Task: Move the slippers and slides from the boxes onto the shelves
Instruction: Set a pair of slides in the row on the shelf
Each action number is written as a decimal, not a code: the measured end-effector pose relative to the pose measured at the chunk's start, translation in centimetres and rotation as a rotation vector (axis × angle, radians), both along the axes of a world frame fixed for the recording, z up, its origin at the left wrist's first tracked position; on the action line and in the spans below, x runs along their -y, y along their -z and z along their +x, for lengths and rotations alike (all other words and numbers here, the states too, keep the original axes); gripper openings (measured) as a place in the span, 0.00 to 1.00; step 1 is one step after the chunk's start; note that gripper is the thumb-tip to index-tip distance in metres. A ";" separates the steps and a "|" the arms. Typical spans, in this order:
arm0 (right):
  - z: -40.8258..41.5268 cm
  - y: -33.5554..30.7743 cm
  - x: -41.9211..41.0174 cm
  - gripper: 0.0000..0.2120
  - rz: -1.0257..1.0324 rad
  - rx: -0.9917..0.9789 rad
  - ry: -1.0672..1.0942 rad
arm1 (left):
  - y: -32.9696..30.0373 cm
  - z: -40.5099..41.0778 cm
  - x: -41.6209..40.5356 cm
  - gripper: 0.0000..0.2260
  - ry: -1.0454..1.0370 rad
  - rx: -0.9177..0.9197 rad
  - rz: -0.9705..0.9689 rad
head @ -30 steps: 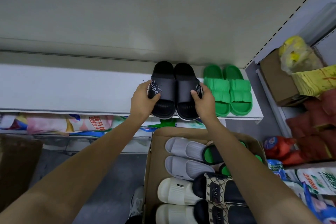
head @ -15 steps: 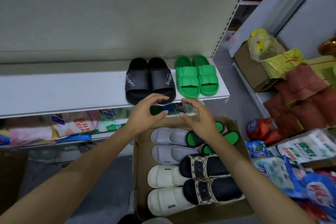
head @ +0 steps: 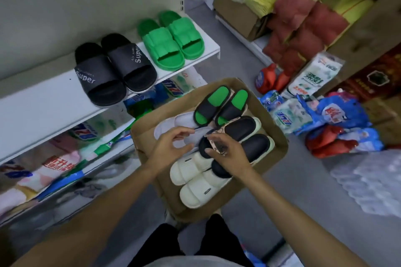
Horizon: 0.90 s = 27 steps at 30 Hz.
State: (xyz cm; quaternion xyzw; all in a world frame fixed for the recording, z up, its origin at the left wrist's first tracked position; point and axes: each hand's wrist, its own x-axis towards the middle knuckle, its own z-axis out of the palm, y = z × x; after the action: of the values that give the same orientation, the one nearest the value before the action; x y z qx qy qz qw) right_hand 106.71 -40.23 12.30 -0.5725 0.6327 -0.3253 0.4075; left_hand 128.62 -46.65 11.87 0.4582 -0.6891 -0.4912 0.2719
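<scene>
- Head view: a cardboard box (head: 275, 134) is sitting on the floor below the white shelf (head: 39, 102), and it is serving as the landmark here.
- The left hand (head: 169, 147) is hovering over the box's left side, above the grey slides (head: 171, 124), with fingers loosely curled; it is gripping nothing that can be seen.
- The right hand (head: 225, 151) is reaching into the middle of the box, fingers bent around the patterned strap of a black slide (head: 240, 130); blur is making it hard to tell whether the grip is closed.
- A second black slide (head: 253, 145) is lying just beside it, toward the box's right wall.
- Black-and-green slides (head: 217, 104) are lying at the far end of the box.
- Cream slides (head: 193, 178) are lying at the near end of the box, touching each other.
- Up and left of the box, black "Super" slides (head: 112, 69) are standing on the shelf, toes over its front edge.
- Green slides (head: 171, 39) are standing just beside them, at the shelf's right end.
- Right of the box, detergent bags (head: 338, 115) are lying on the floor.
- Left of the box, packaged goods (head: 56, 165) are filling the lower shelf.
</scene>
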 end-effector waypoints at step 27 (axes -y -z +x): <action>5.8 17.1 -10.2 0.27 0.716 0.393 0.848 | 19.6 1.1 -2.0 0.33 0.076 0.456 0.558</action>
State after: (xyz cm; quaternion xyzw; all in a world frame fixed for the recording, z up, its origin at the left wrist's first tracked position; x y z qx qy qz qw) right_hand 112.52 -30.01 -4.81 -0.0252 0.7895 -0.3260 0.5194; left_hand 129.73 -44.66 -7.77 0.5865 -0.5882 -0.5552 -0.0426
